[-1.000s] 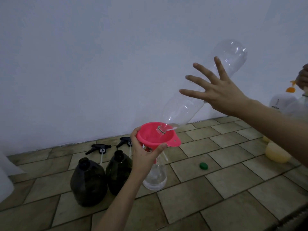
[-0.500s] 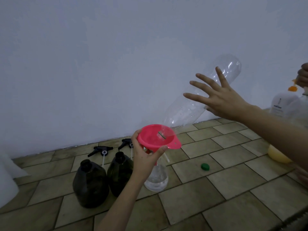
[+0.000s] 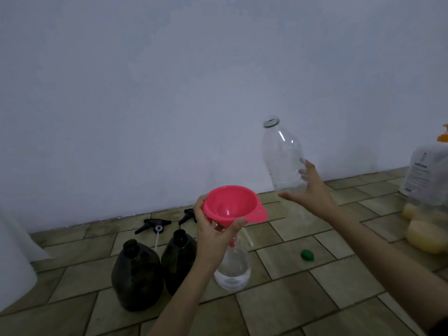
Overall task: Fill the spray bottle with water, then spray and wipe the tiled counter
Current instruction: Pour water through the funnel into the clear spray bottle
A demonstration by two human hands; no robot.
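Observation:
My left hand (image 3: 214,235) grips a pink funnel (image 3: 231,206) whose spout sits in the neck of a clear spray bottle (image 3: 232,269) standing on the tiled counter (image 3: 315,294); water fills the bottle's lower part. My right hand (image 3: 309,191) holds the base of an empty clear plastic bottle (image 3: 281,157), upright with its open mouth up, to the right of and above the funnel. A green cap (image 3: 307,255) lies on the tiles to the right of the spray bottle.
Two dark open bottles (image 3: 135,275) (image 3: 178,258) stand left of the clear one. Two black spray heads (image 3: 152,224) (image 3: 188,214) lie behind them by the wall. A white jug with an orange pump (image 3: 426,175) and yellow sponges (image 3: 426,235) are at the right.
The empty bottle was tilted mouth-down into the funnel. It has now been swung upright and moved right and down in my right hand. The left hand still holds the funnel.

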